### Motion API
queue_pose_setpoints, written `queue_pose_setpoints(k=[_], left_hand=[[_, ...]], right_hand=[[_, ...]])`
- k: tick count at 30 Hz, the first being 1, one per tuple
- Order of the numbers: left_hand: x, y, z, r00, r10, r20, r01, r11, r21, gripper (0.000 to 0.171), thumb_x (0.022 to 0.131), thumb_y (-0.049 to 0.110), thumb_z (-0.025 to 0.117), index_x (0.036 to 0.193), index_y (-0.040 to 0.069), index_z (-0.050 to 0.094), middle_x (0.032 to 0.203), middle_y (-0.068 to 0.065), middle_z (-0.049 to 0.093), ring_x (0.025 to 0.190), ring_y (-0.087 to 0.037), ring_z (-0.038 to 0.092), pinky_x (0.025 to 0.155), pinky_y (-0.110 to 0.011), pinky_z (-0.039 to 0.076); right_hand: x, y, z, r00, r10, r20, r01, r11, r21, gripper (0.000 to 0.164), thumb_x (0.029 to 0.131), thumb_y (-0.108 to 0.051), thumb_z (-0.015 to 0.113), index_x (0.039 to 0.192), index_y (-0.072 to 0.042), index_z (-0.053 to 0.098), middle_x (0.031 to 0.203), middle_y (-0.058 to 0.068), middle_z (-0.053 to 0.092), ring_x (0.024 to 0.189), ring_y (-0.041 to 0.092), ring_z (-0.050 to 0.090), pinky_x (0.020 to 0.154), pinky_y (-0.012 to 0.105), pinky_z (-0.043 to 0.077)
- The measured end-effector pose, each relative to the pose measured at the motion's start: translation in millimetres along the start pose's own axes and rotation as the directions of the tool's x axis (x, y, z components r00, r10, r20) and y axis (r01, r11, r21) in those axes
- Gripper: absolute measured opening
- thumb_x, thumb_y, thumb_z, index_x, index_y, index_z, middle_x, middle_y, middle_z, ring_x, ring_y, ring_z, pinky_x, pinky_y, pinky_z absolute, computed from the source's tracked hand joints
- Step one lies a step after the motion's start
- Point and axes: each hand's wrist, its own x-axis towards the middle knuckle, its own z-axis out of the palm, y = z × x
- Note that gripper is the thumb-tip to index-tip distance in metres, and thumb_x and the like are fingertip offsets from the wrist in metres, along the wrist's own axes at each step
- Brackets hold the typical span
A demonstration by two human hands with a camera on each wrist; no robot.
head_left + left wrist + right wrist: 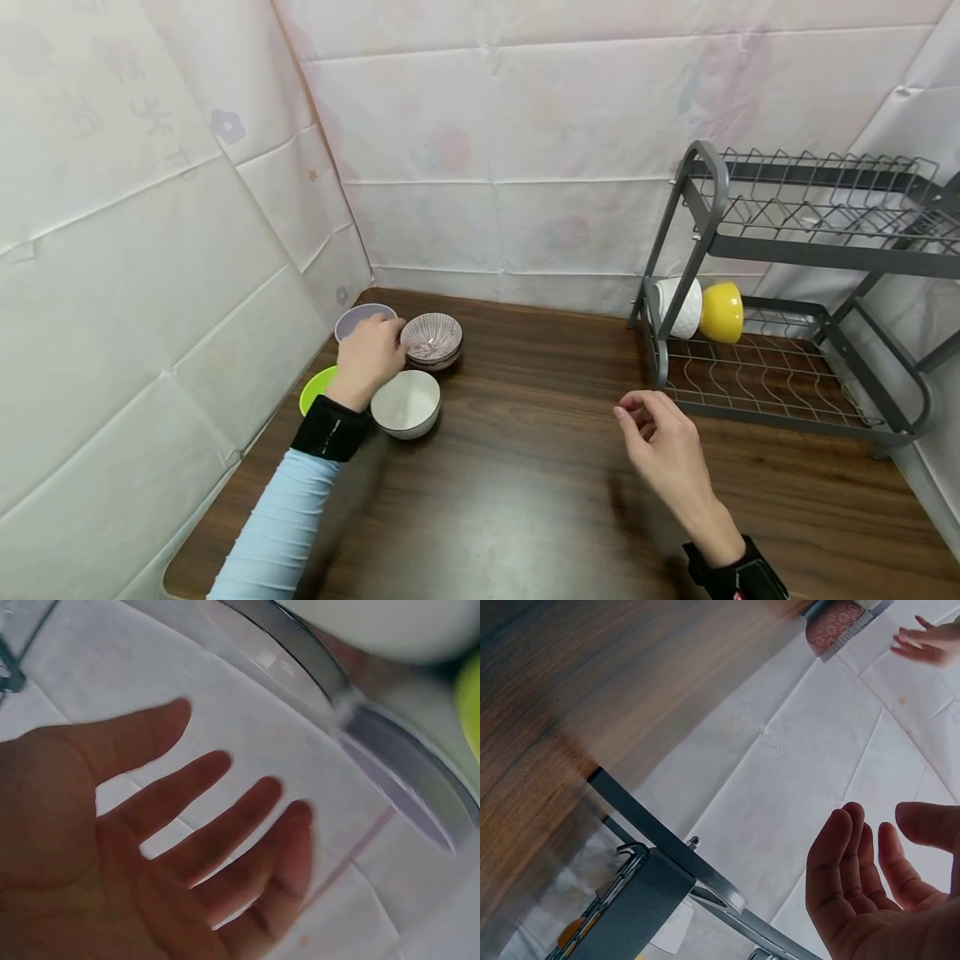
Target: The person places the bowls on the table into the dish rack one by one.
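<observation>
My left hand [371, 354] is raised over a group of bowls at the table's left, its fingers loosely bent and holding nothing. Nearest to it are a lavender bowl [347, 323] and a stack of striped bowls [432, 335]. A white bowl [407, 400] stands in front of the stack, and a green bowl [313, 388] is partly hidden behind the wrist. In the left wrist view, the fingers are spread apart, away from the lavender bowl [405, 780]. My right hand [666, 450] hovers above the table before the rack, fingers relaxed with nothing in them.
On the right stands a dark two-tier wire dish rack [810, 250]. Its lower tier holds a white bowl [686, 310] and a yellow bowl [722, 313], both on their sides. Pale cloth [480, 150] hangs behind and to the left of the brown wooden table [517, 467].
</observation>
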Motion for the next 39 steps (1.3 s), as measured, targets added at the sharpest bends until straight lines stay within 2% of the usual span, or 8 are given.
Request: queue_pose_setpoints(k=[4, 6, 12, 16, 21, 27, 33, 39], left_hand=[[6.1, -23.8, -4.5, 0.991, -0.055, 0.126, 0.049, 0.997, 0.052, 0.043, 0.096, 0.019, 0.072, 0.136, 0.002, 0.068, 0.128, -0.026, 0.065, 0.118, -0.049, 0.062, 0.089, -0.07, 0.051], [9.1, -34.4, -4.5, 0.985, -0.059, 0.159, 0.051, 0.997, 0.055, 0.044, 0.095, 0.018, 0.073, 0.136, 0.001, 0.068, 0.13, -0.026, 0.065, 0.119, -0.048, 0.062, 0.091, -0.069, 0.05], [19.3, -56.9, -2.2, 0.977, -0.041, 0.208, 0.03, 0.998, 0.053, 0.036, 0.089, 0.016, 0.08, 0.121, -0.001, 0.074, 0.118, -0.027, 0.07, 0.106, -0.048, 0.067, 0.08, -0.064, 0.054], [23.7, -62.9, -1.0, 0.97, -0.019, 0.241, 0.002, 0.997, 0.073, 0.024, 0.087, 0.01, 0.076, 0.109, 0.0, 0.075, 0.109, -0.023, 0.072, 0.095, -0.046, 0.068, 0.073, -0.061, 0.054], [28.0, -67.8, 3.3, 0.977, 0.009, 0.213, -0.023, 0.998, 0.064, 0.021, 0.085, 0.001, 0.069, 0.104, 0.002, 0.076, 0.104, -0.021, 0.072, 0.089, -0.043, 0.068, 0.069, -0.06, 0.054], [30.9, -70.2, 6.9, 0.983, 0.024, 0.179, -0.036, 0.997, 0.062, 0.018, 0.083, -0.002, 0.069, 0.099, 0.004, 0.076, 0.1, -0.019, 0.072, 0.085, -0.042, 0.068, 0.066, -0.058, 0.054], [33.8, -70.7, 11.5, 0.985, 0.037, 0.167, -0.048, 0.997, 0.061, 0.017, 0.081, -0.003, 0.069, 0.095, 0.006, 0.076, 0.098, -0.018, 0.072, 0.085, -0.042, 0.068, 0.065, -0.058, 0.053], [33.8, -70.9, 16.8, 0.986, 0.055, 0.158, -0.066, 0.996, 0.066, 0.015, 0.082, -0.006, 0.067, 0.084, 0.007, 0.073, 0.088, -0.014, 0.071, 0.081, -0.04, 0.067, 0.062, -0.057, 0.053]], right_hand=[[-1, 0, 0, 1.0, 0.0, 0.018, 0.0, 1.0, 0.0, 0.016, 0.093, 0.0, 0.078, 0.101, -0.011, 0.071, 0.092, -0.006, 0.064, 0.073, 0.007, 0.061, 0.062, 0.015, 0.048], [-2, 0, 1, 1.0, -0.002, 0.026, 0.002, 1.0, -0.001, 0.016, 0.092, 0.0, 0.079, 0.102, -0.011, 0.071, 0.092, -0.007, 0.064, 0.073, 0.007, 0.061, 0.062, 0.015, 0.048], [-4, 0, 2, 0.999, 0.004, 0.035, -0.004, 1.0, -0.006, 0.017, 0.092, -0.001, 0.079, 0.102, -0.011, 0.071, 0.092, -0.006, 0.064, 0.074, 0.008, 0.062, 0.062, 0.014, 0.048], [-4, -1, 1, 0.999, 0.016, 0.047, -0.015, 1.0, -0.019, 0.016, 0.093, -0.003, 0.079, 0.103, -0.012, 0.071, 0.093, -0.006, 0.064, 0.075, 0.007, 0.062, 0.062, 0.017, 0.05], [-4, -1, 1, 0.999, 0.018, 0.049, -0.017, 1.0, -0.019, 0.015, 0.093, -0.004, 0.08, 0.102, -0.013, 0.071, 0.092, -0.007, 0.064, 0.075, 0.006, 0.062, 0.062, 0.021, 0.053], [-5, 0, 2, 0.999, 0.019, 0.049, -0.019, 1.0, -0.009, 0.015, 0.093, -0.004, 0.079, 0.102, -0.012, 0.071, 0.091, -0.009, 0.063, 0.074, 0.006, 0.061, 0.06, 0.031, 0.056], [-6, 2, 2, 0.999, 0.029, 0.04, -0.029, 1.0, -0.013, 0.014, 0.093, -0.003, 0.08, 0.102, -0.008, 0.072, 0.089, -0.008, 0.063, 0.073, 0.006, 0.06, 0.06, 0.031, 0.056], [-6, 3, 2, 0.999, 0.029, 0.036, -0.029, 1.0, -0.002, 0.014, 0.092, -0.003, 0.08, 0.102, -0.009, 0.071, 0.089, -0.008, 0.063, 0.072, 0.007, 0.061, 0.059, 0.031, 0.056]])
